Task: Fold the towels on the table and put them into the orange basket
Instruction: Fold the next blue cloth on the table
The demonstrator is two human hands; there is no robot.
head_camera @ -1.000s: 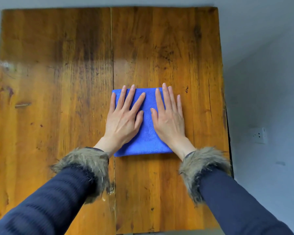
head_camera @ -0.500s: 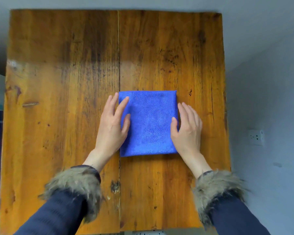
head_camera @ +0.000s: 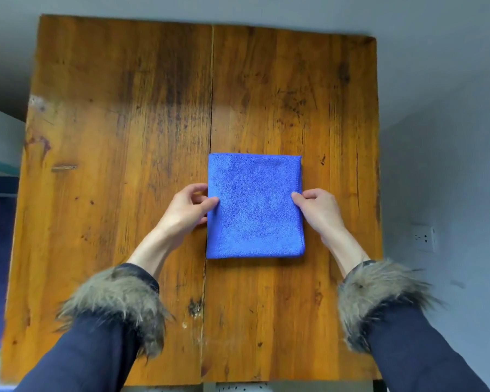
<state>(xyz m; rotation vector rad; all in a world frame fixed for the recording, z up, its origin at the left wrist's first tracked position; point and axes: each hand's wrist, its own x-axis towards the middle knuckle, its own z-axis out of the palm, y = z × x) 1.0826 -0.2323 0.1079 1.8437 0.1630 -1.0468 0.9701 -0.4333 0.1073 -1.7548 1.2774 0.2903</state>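
Note:
A blue towel (head_camera: pixel 255 206), folded into a neat rectangle, lies flat on the wooden table (head_camera: pixel 125 137), right of the centre seam. My left hand (head_camera: pixel 188 205) pinches the towel's left edge, thumb on top and fingers curled beside it. My right hand (head_camera: pixel 316 207) pinches the right edge the same way. No orange basket is in view.
A dark seam (head_camera: pixel 210 108) runs down the middle of the table. A grey wall with a white socket (head_camera: pixel 423 239) stands to the right of the table's right edge. Fur-cuffed dark sleeves cover both forearms.
Both hands slid off the top of the towel to its left and right sides, then curled their fingers and took hold of the edges. The towel stayed put.

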